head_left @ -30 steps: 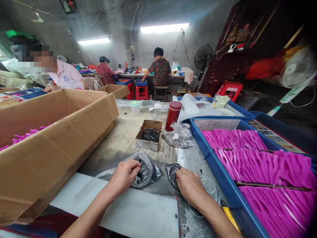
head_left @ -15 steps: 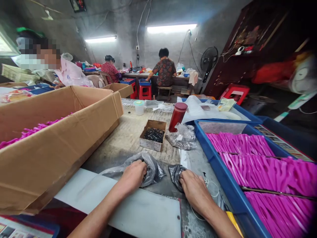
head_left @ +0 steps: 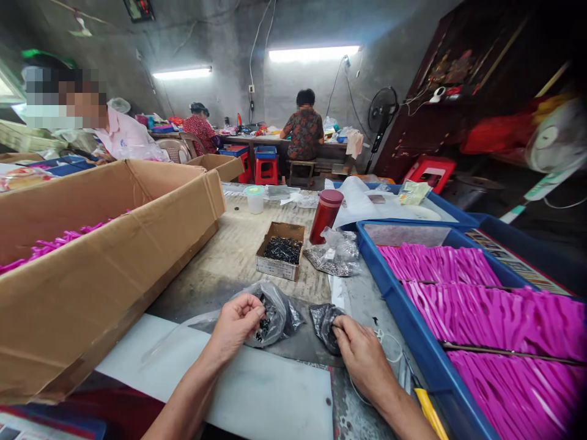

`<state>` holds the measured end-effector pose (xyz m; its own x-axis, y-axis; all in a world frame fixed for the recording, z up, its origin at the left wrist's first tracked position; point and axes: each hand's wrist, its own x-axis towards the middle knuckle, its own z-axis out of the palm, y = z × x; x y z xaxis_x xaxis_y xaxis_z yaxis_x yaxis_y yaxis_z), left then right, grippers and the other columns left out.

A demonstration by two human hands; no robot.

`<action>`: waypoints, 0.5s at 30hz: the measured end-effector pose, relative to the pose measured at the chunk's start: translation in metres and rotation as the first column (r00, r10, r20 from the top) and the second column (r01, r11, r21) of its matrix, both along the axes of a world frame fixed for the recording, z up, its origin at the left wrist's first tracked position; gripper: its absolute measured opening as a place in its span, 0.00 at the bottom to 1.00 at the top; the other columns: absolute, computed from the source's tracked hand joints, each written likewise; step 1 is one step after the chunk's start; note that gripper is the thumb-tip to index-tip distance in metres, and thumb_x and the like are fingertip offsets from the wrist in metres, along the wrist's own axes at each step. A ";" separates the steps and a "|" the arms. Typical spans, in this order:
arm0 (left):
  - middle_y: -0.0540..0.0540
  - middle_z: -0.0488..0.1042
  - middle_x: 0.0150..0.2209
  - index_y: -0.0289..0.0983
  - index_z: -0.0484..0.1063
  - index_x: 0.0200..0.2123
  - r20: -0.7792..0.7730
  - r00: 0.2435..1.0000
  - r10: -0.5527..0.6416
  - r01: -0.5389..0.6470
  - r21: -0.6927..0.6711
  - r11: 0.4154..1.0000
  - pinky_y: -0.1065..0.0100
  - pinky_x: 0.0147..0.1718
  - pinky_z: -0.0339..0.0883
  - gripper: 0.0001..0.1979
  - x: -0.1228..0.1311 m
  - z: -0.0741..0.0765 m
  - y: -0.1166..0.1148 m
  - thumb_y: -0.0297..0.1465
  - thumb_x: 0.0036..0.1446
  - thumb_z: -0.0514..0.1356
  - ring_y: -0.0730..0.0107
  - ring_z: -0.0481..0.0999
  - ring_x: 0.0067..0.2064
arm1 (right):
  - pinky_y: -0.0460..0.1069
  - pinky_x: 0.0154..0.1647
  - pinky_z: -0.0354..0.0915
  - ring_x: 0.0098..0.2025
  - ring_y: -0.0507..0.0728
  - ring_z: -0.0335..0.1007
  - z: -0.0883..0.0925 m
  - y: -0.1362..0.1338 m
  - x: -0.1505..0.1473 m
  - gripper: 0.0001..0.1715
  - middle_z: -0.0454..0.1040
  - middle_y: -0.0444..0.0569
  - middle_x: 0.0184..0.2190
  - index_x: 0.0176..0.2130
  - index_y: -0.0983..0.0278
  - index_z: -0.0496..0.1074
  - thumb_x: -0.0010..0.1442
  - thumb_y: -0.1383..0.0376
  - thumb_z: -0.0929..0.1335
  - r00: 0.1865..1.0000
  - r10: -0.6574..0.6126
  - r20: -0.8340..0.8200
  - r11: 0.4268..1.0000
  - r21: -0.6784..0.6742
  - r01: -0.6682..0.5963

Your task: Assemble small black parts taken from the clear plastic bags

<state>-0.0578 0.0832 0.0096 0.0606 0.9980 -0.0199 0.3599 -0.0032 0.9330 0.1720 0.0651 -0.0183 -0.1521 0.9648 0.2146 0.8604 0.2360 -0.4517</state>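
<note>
My left hand (head_left: 243, 318) is at the mouth of a clear plastic bag (head_left: 287, 318) holding small black parts. Its thumb and fingertips are pinched together, and what is between them is too small to make out. My right hand (head_left: 362, 351) has its fingertips in the opening of a smaller dark plastic bag (head_left: 323, 324). Those fingers are curled together and their tips are hidden, so what they grip does not show. Beyond both bags stands a small cardboard box (head_left: 277, 267) of thin black pins (head_left: 283, 249).
A large cardboard box (head_left: 114, 244) with pink pieces fills the left side. On the right, a blue tray (head_left: 394, 318) holds rows of pink plastic parts (head_left: 495, 318). A red flask (head_left: 325, 214) and a bag of metal bits (head_left: 334, 256) stand behind. Several co-workers sit farther off.
My left hand has drawn back out of the clear bag, up and to the left, its fingers now pinched and the black parts showing. My right hand stays at the dark bag.
</note>
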 end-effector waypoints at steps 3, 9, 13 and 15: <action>0.55 0.60 0.15 0.35 0.60 0.22 0.002 1.000 0.024 -0.024 -0.012 1.000 0.77 0.13 0.54 0.08 0.002 -0.002 0.000 0.34 0.46 0.51 0.80 0.59 0.14 | 0.50 0.32 0.59 0.31 0.56 0.67 0.003 -0.003 0.000 0.10 0.72 0.47 0.27 0.30 0.62 0.65 0.53 0.69 0.57 0.997 -0.015 -0.079 1.000 0.000 0.015; 0.54 0.64 0.18 0.35 0.65 0.23 -0.214 0.976 0.033 -0.017 0.077 0.997 0.75 0.20 0.58 0.05 0.002 0.001 0.001 0.29 0.46 0.50 0.76 0.64 0.20 | 0.50 0.35 0.63 0.35 0.56 0.69 0.001 -0.009 0.002 0.13 0.73 0.49 0.31 0.33 0.62 0.68 0.52 0.69 0.57 0.980 -0.022 -0.197 1.000 0.008 0.024; 0.51 0.69 0.24 0.37 0.69 0.25 -0.437 0.899 -0.036 0.098 0.119 0.988 0.72 0.30 0.59 0.09 0.002 0.005 0.004 0.24 0.47 0.49 0.72 0.68 0.28 | 0.50 0.36 0.64 0.35 0.57 0.69 -0.001 -0.011 0.003 0.13 0.73 0.50 0.32 0.34 0.64 0.68 0.52 0.68 0.57 0.975 -0.038 -0.217 0.999 -0.004 0.038; 0.49 0.71 0.26 0.37 0.70 0.25 -0.529 0.845 -0.078 0.159 0.109 0.981 0.72 0.31 0.59 0.11 0.004 0.005 0.007 0.24 0.48 0.49 0.70 0.69 0.31 | 0.50 0.35 0.65 0.35 0.57 0.69 -0.001 -0.011 0.003 0.13 0.74 0.50 0.31 0.33 0.64 0.69 0.51 0.67 0.57 0.973 -0.039 -0.230 0.999 0.000 0.040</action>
<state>-0.0533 0.0901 0.0147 0.1993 0.9781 0.0595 0.7799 -0.1951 0.5947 0.1747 0.0537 -0.0191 -0.0598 0.9679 0.2442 0.7426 0.2066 -0.6370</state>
